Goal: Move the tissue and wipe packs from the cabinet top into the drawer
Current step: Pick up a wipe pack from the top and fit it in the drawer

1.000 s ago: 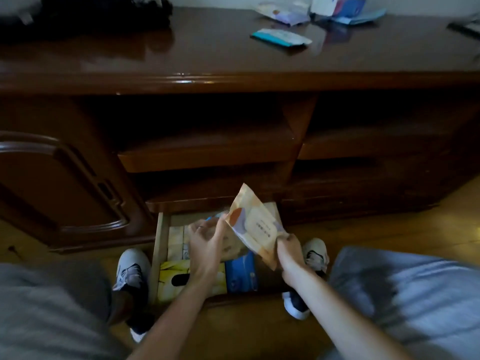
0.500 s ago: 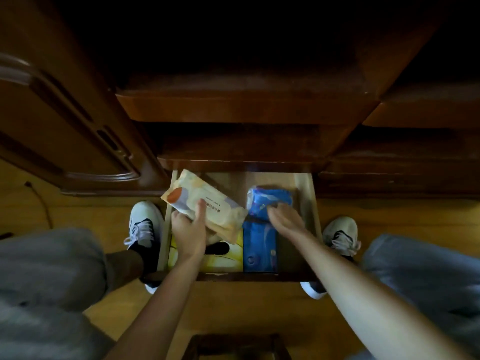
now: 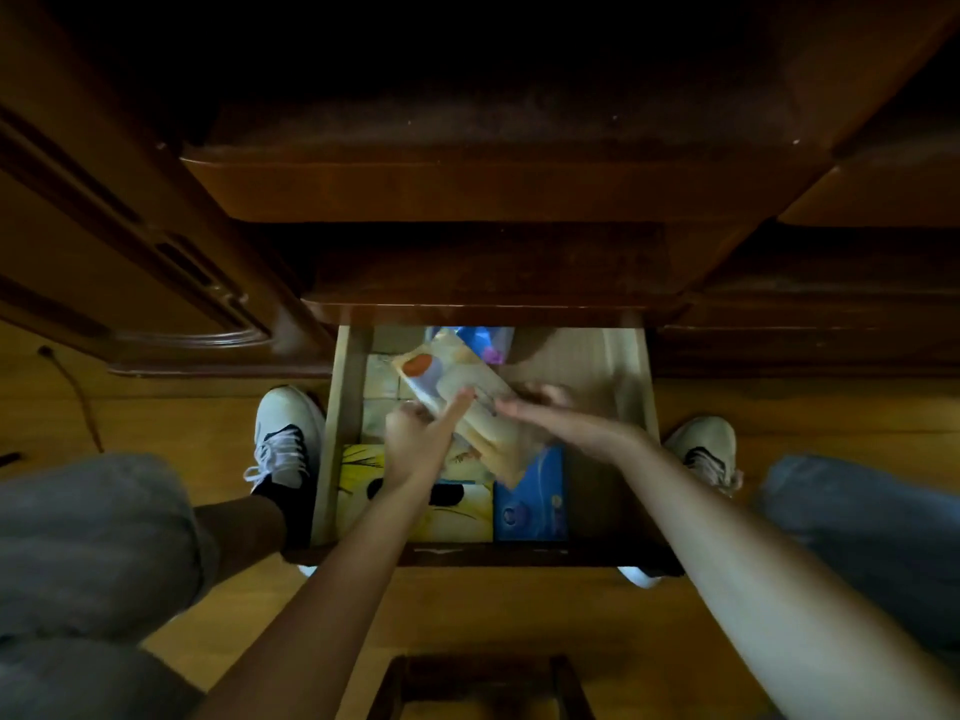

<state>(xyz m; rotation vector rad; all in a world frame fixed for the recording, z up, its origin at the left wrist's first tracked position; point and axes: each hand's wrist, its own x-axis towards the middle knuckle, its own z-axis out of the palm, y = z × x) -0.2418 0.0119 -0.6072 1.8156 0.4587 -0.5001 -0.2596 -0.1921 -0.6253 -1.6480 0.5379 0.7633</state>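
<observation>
A cream wipe pack [image 3: 457, 387] with an orange spot lies tilted over the middle of the open drawer [image 3: 340, 407]. My left hand [image 3: 421, 439] holds its near left edge, thumb stretched over the top. My right hand [image 3: 550, 413] lies on the pack's right side with fingers straight. Under it sit a yellow tissue pack [image 3: 452, 509] at the drawer's front, a blue pack [image 3: 535, 501] beside it, pale packs [image 3: 382, 381] on the left and another blue pack [image 3: 480, 337] at the back. The cabinet top is out of view.
The drawer's right part [image 3: 597, 366] shows bare wood. Dark cabinet shelves [image 3: 493, 189] overhang the drawer's back. My shoes [image 3: 285, 433] stand on the wooden floor either side of the drawer, knees further out. A dark stool frame [image 3: 478, 683] is at the bottom edge.
The cream pack moved from the drawer's left towards its middle and lower. My right hand left the blue pack and came onto the cream pack. The view dipped closer to the drawer.
</observation>
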